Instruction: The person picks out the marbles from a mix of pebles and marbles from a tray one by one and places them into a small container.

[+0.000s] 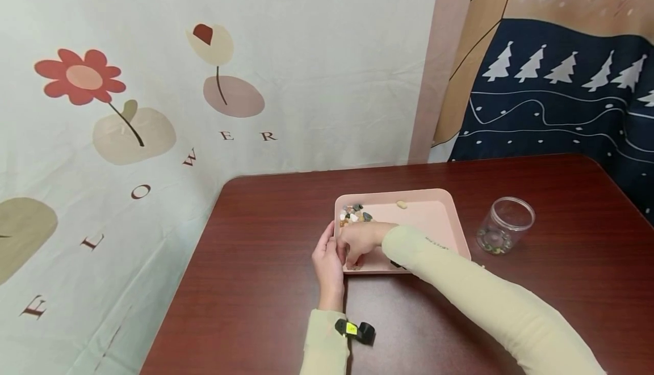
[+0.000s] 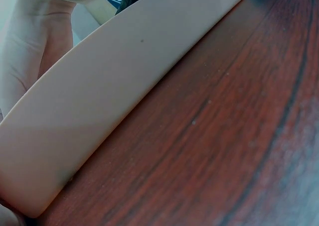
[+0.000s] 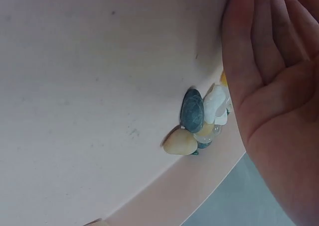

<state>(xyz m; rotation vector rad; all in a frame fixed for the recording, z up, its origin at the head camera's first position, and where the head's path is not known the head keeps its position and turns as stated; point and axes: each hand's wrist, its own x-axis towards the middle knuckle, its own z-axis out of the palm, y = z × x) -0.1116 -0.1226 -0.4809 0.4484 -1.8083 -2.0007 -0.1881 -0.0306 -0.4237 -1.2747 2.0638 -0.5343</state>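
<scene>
A shallow pink tray (image 1: 424,222) lies on the table, with small mixed pebbles (image 1: 355,214) grouped at its left side. My left hand (image 1: 329,267) holds the tray's left edge near the front corner. Inside that corner, my right hand (image 1: 360,241) reaches down with bent fingers; its fingertips are hidden, so anything pinched there cannot be seen. The right wrist view shows a dark grey pebble (image 3: 192,110) and a cream pebble (image 3: 180,142) beside the palm. One tan pebble (image 1: 401,205) lies apart near the tray's far rim.
A clear jar (image 1: 506,224), uncapped, stands right of the tray with some small dark and greenish pebbles at its bottom. The dark red wooden table (image 1: 265,250) extends around both. Behind it hang a pale flower-printed cloth (image 1: 332,80) and a navy tree-printed cloth (image 1: 552,102).
</scene>
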